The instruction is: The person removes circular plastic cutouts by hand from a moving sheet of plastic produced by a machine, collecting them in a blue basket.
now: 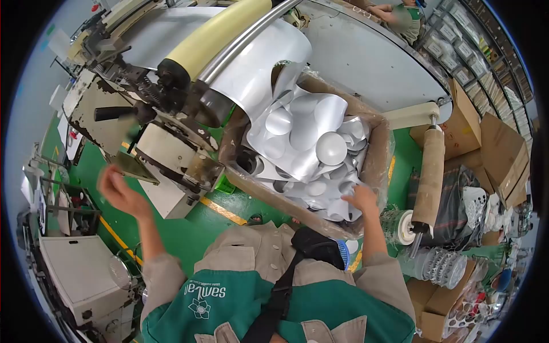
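Observation:
My left hand (121, 193) is raised beside the machine's side housing, near a small tilted metal plate (136, 167). Its fingers are loosely bent and slightly apart, a little blurred, and I see nothing in them. My right hand (362, 200) reaches over the near right part of a plastic-lined cardboard box (269, 197). Its fingers are apart and lie at the silver punched sheet scrap (311, 143) heaped inside. A round silver disc (331, 148) rests on the heap. From the machine's rollers, a wide silver sheet (251, 74) hangs down into the box.
A yellow roller (220, 34) and a steel bar run across the machine. On the right are a brown roll (430, 177) on an arm, clear rolls of punched film (437, 267) and open cartons (503, 154). Another person (403, 22) sits at the far top right.

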Demonstrator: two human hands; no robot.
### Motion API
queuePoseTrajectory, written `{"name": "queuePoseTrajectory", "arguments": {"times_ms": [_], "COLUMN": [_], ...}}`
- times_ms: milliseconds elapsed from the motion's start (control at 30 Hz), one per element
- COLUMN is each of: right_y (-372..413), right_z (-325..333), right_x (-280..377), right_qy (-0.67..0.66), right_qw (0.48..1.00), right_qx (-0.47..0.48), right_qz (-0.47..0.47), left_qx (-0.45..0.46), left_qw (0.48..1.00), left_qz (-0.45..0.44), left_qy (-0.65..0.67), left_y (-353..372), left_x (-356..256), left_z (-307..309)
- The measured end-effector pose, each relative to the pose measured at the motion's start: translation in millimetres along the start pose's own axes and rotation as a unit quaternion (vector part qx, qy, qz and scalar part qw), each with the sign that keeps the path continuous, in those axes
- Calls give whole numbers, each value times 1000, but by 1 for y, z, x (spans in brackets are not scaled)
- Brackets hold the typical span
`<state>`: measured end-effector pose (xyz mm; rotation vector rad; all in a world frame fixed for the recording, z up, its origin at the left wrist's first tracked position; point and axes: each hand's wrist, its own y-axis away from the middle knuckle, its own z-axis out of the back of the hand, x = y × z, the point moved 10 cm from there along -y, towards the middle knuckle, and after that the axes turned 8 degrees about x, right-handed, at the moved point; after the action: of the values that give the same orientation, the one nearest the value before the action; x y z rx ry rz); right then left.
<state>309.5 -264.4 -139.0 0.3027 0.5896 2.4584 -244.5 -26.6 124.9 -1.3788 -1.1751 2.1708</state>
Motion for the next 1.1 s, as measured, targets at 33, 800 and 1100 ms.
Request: {"name": "queuePoseTrajectory", "arguments": {"times_ms": [33,800,1100], "right_y": [4,-79,-55], "right_z": [41,13,8], "right_x": [20,104,94], "right_qy": [-3,-624,-656], "right_qw": [999,702,674], "right_qx": [-27,207,262], "right_qz": [-22,273,216], "left_qx": [72,495,405], "left_qw": [995,491,528], "left_qz": [18,639,647], "left_qy": [64,325,372], "left_y": [32,387,341], "left_x": [-30,-41,-18], "left_z": [-32,-354,-347]}}
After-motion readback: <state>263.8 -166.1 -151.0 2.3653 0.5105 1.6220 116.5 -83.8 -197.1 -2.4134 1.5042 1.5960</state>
